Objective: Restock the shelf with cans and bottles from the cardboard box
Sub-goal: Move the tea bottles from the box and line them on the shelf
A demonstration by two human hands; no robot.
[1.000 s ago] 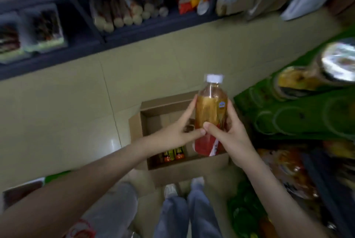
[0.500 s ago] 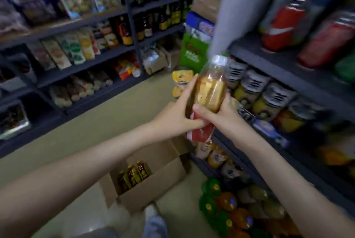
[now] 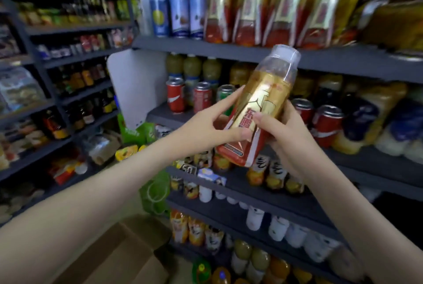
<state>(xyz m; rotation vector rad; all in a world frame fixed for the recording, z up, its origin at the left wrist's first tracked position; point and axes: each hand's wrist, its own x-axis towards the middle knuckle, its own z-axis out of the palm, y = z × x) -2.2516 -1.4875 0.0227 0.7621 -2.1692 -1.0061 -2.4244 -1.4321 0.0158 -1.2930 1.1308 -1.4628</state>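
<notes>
**Position.** The bottle [image 3: 263,100] is held in the air between both grips, in front of the middle tier of the shelf unit [image 3: 357,61].
- The left grip [image 3: 212,123] pinches it from the left. The thumb lies across the red lower label and the fingers run nearly straight along the bottle's side.
- The right grip [image 3: 283,130] clasps it from the right. The thumb rests on the gold label front and the fingers curl behind the body.
- Both grips sit on the lower half. The neck and clear cap stand free above them.

**Count.**
- One bottle in hand.
- Four matching bottles [image 3: 249,4] upright in a row on the upper tier.
- Three blue cans [image 3: 178,6] just left of that row.
- Four red cans [image 3: 175,98] visible on the middle tier.
- One green can [image 3: 225,96] on the middle tier.
- One cardboard box [image 3: 128,258], low at the left.

**Orientation.** The long axis is tilted. The base is low and to the left, nearer the person. The cap is high and to the right, overlapping the front edge of the upper tier in view.
</notes>
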